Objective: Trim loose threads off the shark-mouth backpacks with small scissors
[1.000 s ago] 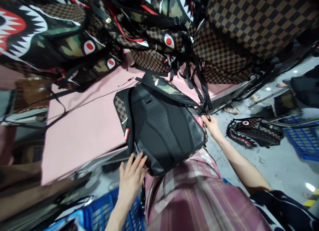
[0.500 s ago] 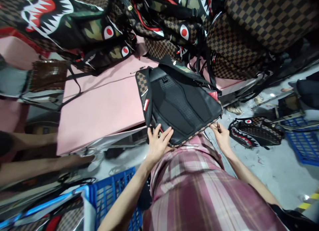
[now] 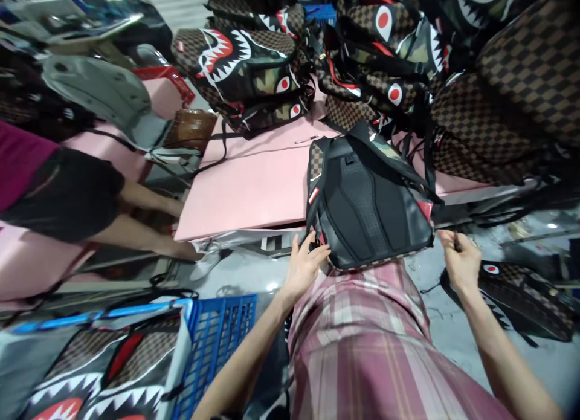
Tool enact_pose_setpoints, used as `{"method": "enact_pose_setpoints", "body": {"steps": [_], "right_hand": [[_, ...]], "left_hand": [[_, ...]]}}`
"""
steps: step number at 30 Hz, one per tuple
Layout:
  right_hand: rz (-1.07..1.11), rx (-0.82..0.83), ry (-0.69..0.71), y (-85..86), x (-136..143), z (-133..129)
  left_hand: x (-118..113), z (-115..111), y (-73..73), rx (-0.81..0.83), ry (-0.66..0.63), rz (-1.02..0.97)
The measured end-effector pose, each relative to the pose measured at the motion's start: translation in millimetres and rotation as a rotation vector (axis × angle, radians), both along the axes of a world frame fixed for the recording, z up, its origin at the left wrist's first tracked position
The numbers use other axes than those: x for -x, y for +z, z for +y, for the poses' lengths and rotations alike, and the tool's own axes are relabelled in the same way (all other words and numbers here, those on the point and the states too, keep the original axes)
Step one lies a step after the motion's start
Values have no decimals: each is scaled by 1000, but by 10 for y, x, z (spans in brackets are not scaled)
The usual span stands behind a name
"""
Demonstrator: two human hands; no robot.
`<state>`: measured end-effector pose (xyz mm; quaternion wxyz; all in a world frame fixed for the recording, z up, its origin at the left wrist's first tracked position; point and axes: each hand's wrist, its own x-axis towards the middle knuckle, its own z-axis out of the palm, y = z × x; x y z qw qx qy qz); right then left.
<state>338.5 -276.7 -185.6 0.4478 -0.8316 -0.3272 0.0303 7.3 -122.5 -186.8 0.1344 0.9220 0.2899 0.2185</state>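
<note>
A black backpack (image 3: 369, 202) with a padded back panel and brown checked sides lies back-side up on the pink table edge, against my lap. My left hand (image 3: 304, 269) grips its lower left corner near the strap, fingers partly spread. Just off the lower right corner, my right hand (image 3: 461, 263) is closed around small dark thread snips (image 3: 458, 242), mostly hidden by the fingers. Its fingertips pinch close to the bag's edge; whether they hold a thread there I cannot make out.
Shark-face backpacks (image 3: 254, 63) and checked bags (image 3: 521, 93) are piled behind. A pen (image 3: 308, 140) lies on the pink tabletop (image 3: 249, 190). Blue crates (image 3: 217, 329) stand at lower left. Another bag (image 3: 530, 299) is on the floor at right. A person in dark shorts (image 3: 67, 193) stands left.
The view has swung left, so the table and bags appear further right. My right hand has moved slightly away from the backpack's lower right corner. My left hand stays at the lower left corner.
</note>
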Motion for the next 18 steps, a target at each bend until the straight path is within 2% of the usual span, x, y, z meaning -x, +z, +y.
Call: {"method": "enact_pose_setpoints", "body": {"steps": [2, 5, 7, 9, 11, 13, 16, 18], "right_hand": [[1, 61, 15, -41, -123, 117], [-15, 175, 78, -161, -139, 276], [-27, 175, 50, -263, -77, 319], [-11, 146, 13, -353, -18, 313], [2, 135, -7, -409, 8, 287], [4, 155, -16, -428, 3, 266], [-5, 189, -11, -418, -17, 256], [-17, 174, 23, -410, -10, 262]], "left_hand": [[-85, -58, -36, 217, 132, -143], [-420, -51, -109, 750, 420, -440], [-679, 54, -125, 1093, 592, -650], [-866, 172, -100, 1291, 737, -834], [-940, 191, -55, 1399, 848, -940], [-913, 58, -20, 1511, 873, -939], [-779, -250, -23, 1689, 682, -791], [-706, -312, -43, 1789, 636, -706]]}}
